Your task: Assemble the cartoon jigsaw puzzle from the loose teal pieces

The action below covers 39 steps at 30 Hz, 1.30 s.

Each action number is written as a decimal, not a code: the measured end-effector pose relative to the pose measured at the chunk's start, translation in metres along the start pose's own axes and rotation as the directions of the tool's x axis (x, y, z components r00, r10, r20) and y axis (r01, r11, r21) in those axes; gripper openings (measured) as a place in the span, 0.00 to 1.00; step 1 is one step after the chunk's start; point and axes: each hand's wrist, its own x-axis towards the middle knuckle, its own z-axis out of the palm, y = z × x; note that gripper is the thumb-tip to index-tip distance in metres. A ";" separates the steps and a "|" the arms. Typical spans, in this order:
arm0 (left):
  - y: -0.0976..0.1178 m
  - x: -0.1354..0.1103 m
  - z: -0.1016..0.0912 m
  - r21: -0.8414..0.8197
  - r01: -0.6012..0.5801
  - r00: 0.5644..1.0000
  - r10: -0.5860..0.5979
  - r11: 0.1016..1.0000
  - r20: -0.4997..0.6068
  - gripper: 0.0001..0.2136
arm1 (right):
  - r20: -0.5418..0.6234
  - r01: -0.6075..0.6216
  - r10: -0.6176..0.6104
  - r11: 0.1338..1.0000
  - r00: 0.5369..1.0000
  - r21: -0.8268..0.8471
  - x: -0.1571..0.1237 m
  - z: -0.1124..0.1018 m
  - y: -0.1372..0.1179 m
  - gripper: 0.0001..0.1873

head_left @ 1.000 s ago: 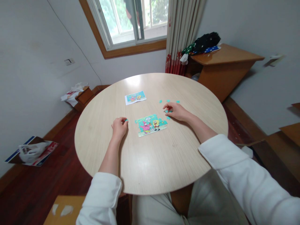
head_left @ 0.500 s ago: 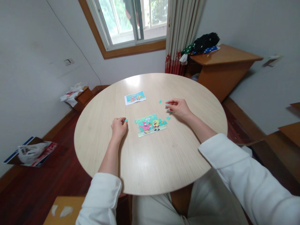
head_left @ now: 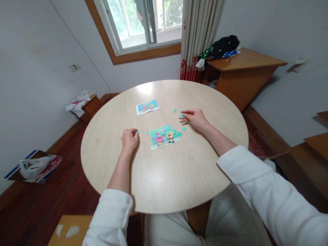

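A partly joined jigsaw puzzle point(head_left: 164, 137) with cartoon figures lies on the round table point(head_left: 166, 177); its upper right edge is ragged. My right hand point(head_left: 194, 118), to the right of and beyond the puzzle, pinches a turquoise puzzle piece point(head_left: 181, 115) between thumb and fingers, raised so that its face shows. Left of the puzzle, my left hand point(head_left: 130, 138) is closed, resting on the table, with a small turquoise puzzle piece point(head_left: 137, 132) poking out at its fingertips. Loose pieces lie near my right hand, among them one puzzle piece point(head_left: 175, 111) beyond it and another puzzle piece point(head_left: 183, 129) nearer me.
A picture card point(head_left: 148, 107) with the same cartoon scene lies farther back on the table. Behind, a wooden desk point(head_left: 248, 61) holds dark spotted cloth point(head_left: 225, 46). A window point(head_left: 146, 24) and a curtain point(head_left: 198, 34) are at the back wall.
The right hand has turned the pinched puzzle piece so its turquoise face now shows more plainly. The left hand and the joined puzzle have stayed in place.
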 end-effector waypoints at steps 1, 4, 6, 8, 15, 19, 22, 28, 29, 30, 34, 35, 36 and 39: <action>0.000 0.000 0.000 0.001 -0.001 1.000 0.001 1.000 -0.001 0.12 | 0.001 0.003 -0.003 1.000 1.000 0.004 0.000 0.000 0.001 0.07; -0.001 0.000 0.001 0.003 -0.006 1.000 0.006 1.000 -0.004 0.12 | 0.006 0.046 -0.045 0.999 0.999 -0.023 0.001 -0.002 0.003 0.12; -0.001 0.000 0.001 0.002 -0.005 1.000 0.005 1.000 -0.002 0.12 | 0.008 0.077 -0.077 0.995 0.997 -0.061 0.003 -0.004 0.005 0.14; -0.001 0.000 0.001 -0.001 -0.005 1.000 0.005 1.000 0.000 0.12 | -0.001 0.089 -0.089 0.991 0.996 -0.096 0.004 -0.005 0.005 0.15; -0.001 0.000 0.000 -0.012 0.000 1.000 0.000 1.000 0.000 0.12 | -0.036 0.032 -0.032 0.999 0.999 -0.004 0.002 -0.006 -0.004 0.14; -0.001 0.000 0.001 0.000 -0.004 1.000 0.004 1.000 0.001 0.12 | -0.030 0.035 -0.034 0.999 0.999 0.032 0.002 -0.006 -0.006 0.17; -0.001 0.000 0.001 0.006 -0.008 1.000 0.008 1.000 -0.001 0.12 | -0.035 0.071 -0.070 0.997 0.997 0.011 0.005 -0.008 -0.002 0.19; 0.000 0.000 0.000 0.003 -0.002 1.000 0.002 1.000 -0.001 0.11 | -0.030 0.122 -0.124 0.991 0.992 -0.052 0.008 -0.011 0.001 0.20; 0.000 0.000 0.000 0.003 0.001 1.000 -0.001 1.000 0.001 0.11 | -0.028 0.123 -0.125 0.991 0.992 -0.056 0.007 -0.011 0.000 0.20; 0.000 0.000 0.000 0.002 0.003 1.000 -0.003 1.000 0.003 0.11 | -0.024 0.121 -0.123 0.991 0.992 -0.053 0.006 -0.011 0.000 0.21; 0.001 0.000 0.000 -0.005 0.004 1.000 -0.004 1.000 0.006 0.11 | -0.011 0.110 -0.110 0.994 0.994 -0.003 0.002 -0.008 -0.004 0.23; 0.001 0.000 0.000 -0.007 0.002 1.000 -0.002 1.000 0.006 0.11 | -0.008 0.111 -0.111 0.994 0.994 0.006 0.002 -0.008 -0.004 0.23; 0.000 0.000 0.000 -0.009 0.000 1.000 0.000 1.000 0.004 0.11 | -0.004 0.113 -0.113 0.993 0.994 0.012 0.001 -0.007 -0.004 0.22; 0.000 0.000 0.000 -0.014 -0.001 1.000 0.001 1.000 0.003 0.11 | 0.002 0.127 -0.127 0.992 0.992 0.021 0.001 -0.006 -0.003 0.19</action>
